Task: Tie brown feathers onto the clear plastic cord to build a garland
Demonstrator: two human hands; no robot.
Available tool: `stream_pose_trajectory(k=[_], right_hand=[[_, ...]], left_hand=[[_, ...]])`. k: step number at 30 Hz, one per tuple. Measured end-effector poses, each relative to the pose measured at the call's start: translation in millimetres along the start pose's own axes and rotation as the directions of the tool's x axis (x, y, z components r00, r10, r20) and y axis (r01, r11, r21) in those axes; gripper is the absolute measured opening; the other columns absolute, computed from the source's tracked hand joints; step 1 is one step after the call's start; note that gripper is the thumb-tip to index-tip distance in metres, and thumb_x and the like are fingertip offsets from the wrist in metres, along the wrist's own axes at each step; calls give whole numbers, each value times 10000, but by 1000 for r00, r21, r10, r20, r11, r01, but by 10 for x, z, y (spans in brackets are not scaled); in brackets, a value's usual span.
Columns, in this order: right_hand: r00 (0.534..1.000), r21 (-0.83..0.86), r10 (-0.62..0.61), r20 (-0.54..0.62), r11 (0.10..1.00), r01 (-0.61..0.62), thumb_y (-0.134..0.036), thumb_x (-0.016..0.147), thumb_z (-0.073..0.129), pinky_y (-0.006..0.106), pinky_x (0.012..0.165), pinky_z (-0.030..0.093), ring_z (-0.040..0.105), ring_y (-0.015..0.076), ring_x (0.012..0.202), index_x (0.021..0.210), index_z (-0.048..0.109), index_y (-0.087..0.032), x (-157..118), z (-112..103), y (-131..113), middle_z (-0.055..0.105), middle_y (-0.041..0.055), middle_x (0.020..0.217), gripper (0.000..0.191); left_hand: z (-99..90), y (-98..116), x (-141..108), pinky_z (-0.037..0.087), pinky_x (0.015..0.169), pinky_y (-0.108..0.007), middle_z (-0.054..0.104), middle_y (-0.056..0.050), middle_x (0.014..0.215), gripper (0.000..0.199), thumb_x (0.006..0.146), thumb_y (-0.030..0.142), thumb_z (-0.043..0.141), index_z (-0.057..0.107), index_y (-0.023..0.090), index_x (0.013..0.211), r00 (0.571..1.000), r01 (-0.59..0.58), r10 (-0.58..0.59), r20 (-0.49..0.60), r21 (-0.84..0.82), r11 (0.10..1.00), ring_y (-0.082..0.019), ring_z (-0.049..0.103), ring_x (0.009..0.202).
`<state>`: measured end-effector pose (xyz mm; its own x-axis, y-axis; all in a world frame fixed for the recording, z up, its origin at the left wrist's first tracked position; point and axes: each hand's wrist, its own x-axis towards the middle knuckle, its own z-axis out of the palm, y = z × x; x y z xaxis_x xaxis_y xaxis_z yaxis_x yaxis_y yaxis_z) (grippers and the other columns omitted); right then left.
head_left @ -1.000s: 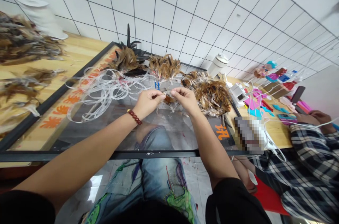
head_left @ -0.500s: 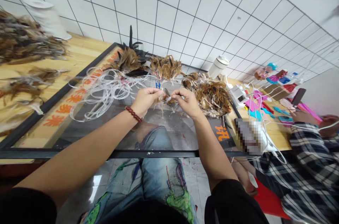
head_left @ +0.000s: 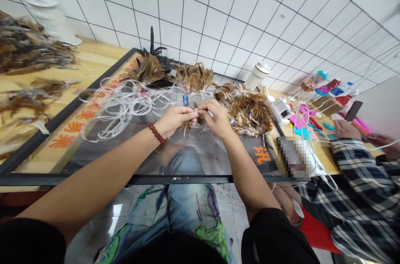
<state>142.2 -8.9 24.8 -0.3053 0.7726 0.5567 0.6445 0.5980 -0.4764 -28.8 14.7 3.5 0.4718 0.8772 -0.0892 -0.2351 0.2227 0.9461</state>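
My left hand (head_left: 175,120), with a red-brown bead bracelet at the wrist, is closed in a pinch on a small brown feather (head_left: 186,124) that hangs below its fingertips. Meeting it fingertip to fingertip, my right hand (head_left: 216,119) pinches at the same spot; its fingers partly hide what they grip. Just behind the hands stands a blue clip (head_left: 185,99) at the foot of a brown feather bunch (head_left: 195,77). Loops of thin white ribbon (head_left: 125,103) lie left of my left hand. A pile of brown feathers (head_left: 246,110) rests beyond my right hand.
Another feather bunch (head_left: 150,68) lies at the back of the black-framed glass panel (head_left: 193,179). Feather heaps (head_left: 28,47) and a white spool (head_left: 50,18) are far left. Right are a white bottle (head_left: 258,74), a phone (head_left: 293,156), cables and a person in a plaid sleeve (head_left: 356,164).
My hands have come together, so their fingertips now meet at the feather. My right hand has moved slightly left. The view has shifted slightly.
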Motion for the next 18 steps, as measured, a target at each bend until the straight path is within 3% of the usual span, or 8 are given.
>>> stream_pose_trajectory(k=[5,10,14,16,18], right_hand=[[990,82,137,-41,988,-134,-317,869,521,291,799,452,582,157,835,892,659,-195,-6,54,29,656,44,880,185],[991,123,134,20,983,-136,-284,851,541,252,755,447,581,131,768,792,650,-178,16,105,15,648,23,785,163],[989,44,127,76,991,-130,-248,821,567,248,743,436,578,126,763,825,671,-161,22,-63,80,660,28,801,136],[959,-41,198,201,980,-193,-226,768,615,247,718,431,579,124,735,818,691,-162,-1,-235,158,671,21,789,111],[863,-111,327,385,945,-308,-213,711,653,231,648,421,569,114,657,774,704,-163,-39,-403,238,666,-2,702,95]], left_hand=[[-8,-22,23,464,542,-244,630,-41,606,309,544,371,819,687,121,669,997,-49,50,-67,16,999,-115,565,557],[-16,-22,18,431,523,-233,616,-37,573,300,560,391,796,670,122,604,993,-109,113,-29,128,986,-102,533,528],[3,-11,12,432,524,-241,612,-34,577,309,584,421,782,669,135,608,991,-116,123,-43,155,981,-102,524,529],[13,-5,17,440,534,-247,610,-30,573,318,568,423,793,667,135,615,986,-116,130,-99,137,984,-104,529,530],[16,3,22,446,551,-247,609,-27,567,324,552,416,804,664,131,616,976,-125,145,-160,125,984,-101,532,530]])
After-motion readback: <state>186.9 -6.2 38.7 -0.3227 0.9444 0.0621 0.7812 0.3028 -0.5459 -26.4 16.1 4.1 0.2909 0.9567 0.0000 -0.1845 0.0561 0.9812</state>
